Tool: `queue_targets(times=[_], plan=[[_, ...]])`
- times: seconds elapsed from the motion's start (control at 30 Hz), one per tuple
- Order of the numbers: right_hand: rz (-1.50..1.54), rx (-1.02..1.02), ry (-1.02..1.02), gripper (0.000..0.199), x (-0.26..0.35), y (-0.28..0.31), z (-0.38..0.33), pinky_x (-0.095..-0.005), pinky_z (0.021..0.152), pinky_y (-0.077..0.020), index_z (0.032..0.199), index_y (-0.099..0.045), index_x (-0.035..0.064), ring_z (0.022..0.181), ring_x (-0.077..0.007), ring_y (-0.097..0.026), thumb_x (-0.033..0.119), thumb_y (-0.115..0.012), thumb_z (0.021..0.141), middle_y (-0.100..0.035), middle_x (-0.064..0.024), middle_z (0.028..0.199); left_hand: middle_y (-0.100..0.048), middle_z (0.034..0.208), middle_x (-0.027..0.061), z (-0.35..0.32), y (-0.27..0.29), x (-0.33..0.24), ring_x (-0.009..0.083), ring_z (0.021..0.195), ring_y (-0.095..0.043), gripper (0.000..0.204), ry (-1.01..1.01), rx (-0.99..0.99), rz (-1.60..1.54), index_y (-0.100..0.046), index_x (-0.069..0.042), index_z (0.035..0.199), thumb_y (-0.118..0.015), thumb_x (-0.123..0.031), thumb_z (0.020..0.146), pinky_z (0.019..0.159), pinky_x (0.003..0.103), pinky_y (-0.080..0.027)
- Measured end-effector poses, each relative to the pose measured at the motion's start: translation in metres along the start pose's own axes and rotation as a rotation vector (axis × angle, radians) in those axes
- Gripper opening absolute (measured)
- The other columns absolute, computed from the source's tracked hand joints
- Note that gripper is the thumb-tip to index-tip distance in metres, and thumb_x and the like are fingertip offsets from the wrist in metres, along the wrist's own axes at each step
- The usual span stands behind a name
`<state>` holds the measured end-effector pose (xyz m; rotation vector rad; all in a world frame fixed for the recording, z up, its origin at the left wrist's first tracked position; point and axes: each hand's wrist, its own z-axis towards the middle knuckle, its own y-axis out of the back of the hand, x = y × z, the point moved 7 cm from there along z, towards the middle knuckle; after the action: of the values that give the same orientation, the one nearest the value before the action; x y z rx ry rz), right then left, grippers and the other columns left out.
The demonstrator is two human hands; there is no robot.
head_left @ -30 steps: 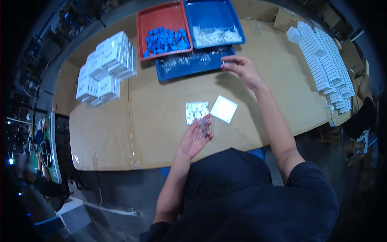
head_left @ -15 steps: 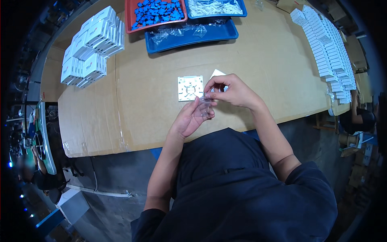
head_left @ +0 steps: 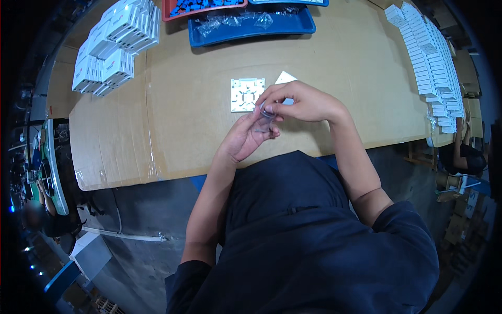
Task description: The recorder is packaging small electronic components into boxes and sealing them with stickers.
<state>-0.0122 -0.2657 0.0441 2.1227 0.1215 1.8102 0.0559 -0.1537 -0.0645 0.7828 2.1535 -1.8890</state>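
Note:
Between my hands, in front of my body, is a small clear plastic bag (head_left: 265, 124). My left hand (head_left: 247, 138) holds it from below, thumb against its upper edge and the other fingers curled behind it. At the bag's top, the fingers of my right hand (head_left: 308, 102) are pinched together. What the bag contains, if anything, is too small to make out. Just beyond my left hand a white square plastic plate (head_left: 239, 104) with moulded clips lies on the table. A plain white piece (head_left: 285, 78) lies partly hidden behind my right hand.
The table is covered with brown cardboard (head_left: 193, 136). Stacks of white boxes (head_left: 117, 65) stand at far left, with long rows of white boxes (head_left: 426, 63) at right. A blue tray (head_left: 251, 39) of clear bags sits in front of a red tray (head_left: 204, 12) of blue parts.
The view has tilted, so the table and trays sit higher in the picture. Both hands stay together at the bag, with the right fingers now closer to the left thumb.

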Motion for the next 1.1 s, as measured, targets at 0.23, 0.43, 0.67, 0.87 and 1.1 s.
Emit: queue_targets(times=[0.23, 0.43, 0.67, 0.87, 1.1], plan=[[-0.085, 0.048, -0.065, 0.045, 0.000, -0.014, 0.002, -0.0353, 0.082, -0.0546, 0.120, -0.071, -0.0036, 0.086, -0.0206, -0.068, 0.036, -0.050, 0.113, -0.074, -0.0122, 0.106, -0.070, 0.118, 0.0109, 0.001, -0.009, -0.004, 0.0234, 0.097, -0.069, 0.045, -0.035, 0.076, 0.006, -0.060, -0.008, 0.135, -0.047, -0.045, 0.112, 0.091, 0.043, -0.055], [-0.090, 0.095, -0.166, 0.050, 0.005, -0.018, 0.007, -0.0350, 0.085, -0.0555, 0.120, -0.071, -0.0054, 0.097, -0.0228, -0.069, 0.038, -0.047, 0.113, -0.073, -0.0144, 0.107, -0.069, 0.116, 0.0112, 0.002, -0.013, -0.013, 0.0226, 0.096, -0.068, 0.044, -0.079, -0.058, 0.004, -0.059, -0.006, 0.133, -0.050, -0.043, 0.111, 0.088, 0.040, -0.057], [-0.053, 0.210, -0.375, 0.043, 0.004, -0.022, 0.005, -0.0374, 0.089, -0.0554, 0.116, -0.073, -0.0031, 0.104, -0.0235, -0.069, 0.036, -0.056, 0.109, -0.074, -0.0151, 0.111, -0.067, 0.119, 0.0101, 0.006, 0.001, 0.000, 0.0261, 0.097, -0.068, 0.042, -0.034, -0.058, -0.044, -0.059, -0.007, 0.131, -0.043, -0.042, 0.113, 0.091, 0.042, -0.055], [0.002, 0.056, -0.052, 0.033, 0.003, 0.023, 0.003, -0.0371, 0.098, -0.0527, 0.105, -0.075, -0.0041, 0.108, -0.0221, -0.070, 0.026, -0.062, 0.106, -0.075, -0.0140, 0.121, -0.066, 0.119, 0.0095, -0.001, -0.002, 0.001, 0.0201, 0.093, -0.065, 0.054, -0.026, 0.015, -0.013, -0.056, -0.001, 0.138, -0.041, -0.047, 0.113, 0.091, 0.041, -0.054], [-0.323, -0.608, -0.042, 0.023, -0.016, 0.190, 0.026, -0.0343, 0.088, -0.0558, 0.111, -0.076, 0.0015, 0.095, -0.0203, -0.073, 0.019, -0.067, 0.098, -0.078, -0.0136, 0.102, -0.066, 0.116, 0.0076, -0.003, -0.009, -0.001, 0.0192, 0.094, -0.062, 0.062, 0.047, 0.048, -0.189, -0.049, 0.003, 0.149, -0.043, -0.047, 0.112, 0.093, 0.038, -0.052]])
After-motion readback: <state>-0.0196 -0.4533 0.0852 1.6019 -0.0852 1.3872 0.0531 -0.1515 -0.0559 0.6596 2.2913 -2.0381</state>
